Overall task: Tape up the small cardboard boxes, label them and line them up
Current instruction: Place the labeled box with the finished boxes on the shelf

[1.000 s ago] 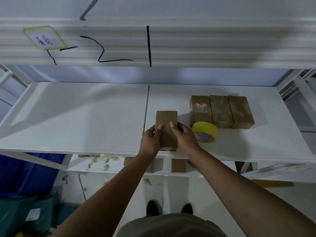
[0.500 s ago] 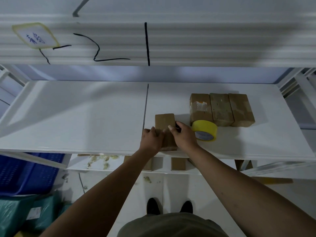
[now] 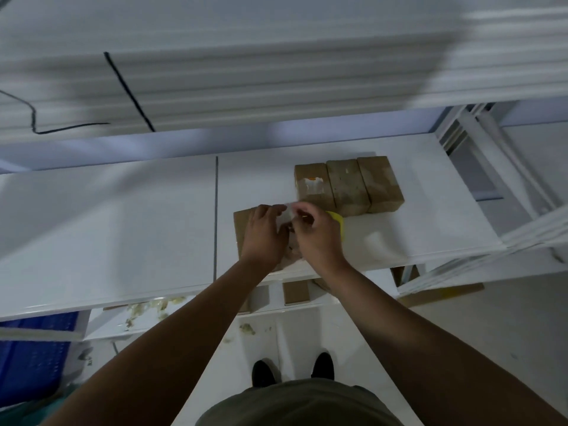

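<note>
place: storeroom or packing area | evidence: white metal shelving (image 3: 107, 226), blue plastic crate (image 3: 37, 348), row of cardboard boxes (image 3: 347, 186)

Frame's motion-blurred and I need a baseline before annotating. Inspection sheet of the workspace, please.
Surface: white shelf board, seam down its middle.
Job's things: three brown cardboard boxes side by side, back right; fourth brown cardboard box under the hands; yellow tape roll mostly hidden behind the right hand; pale translucent strip between the hands, blurred.
Clutter: pale scraps on the lower shelf.
Grippers: left hand rests on the fourth box, grip unclear; right hand pinches the strip, fingers curled.
Cables: black lines on the upper shelf front; cable or marking, cannot tell.
Surroundings: blue crate lower left; more cardboard boxes on the lower shelf.
</note>
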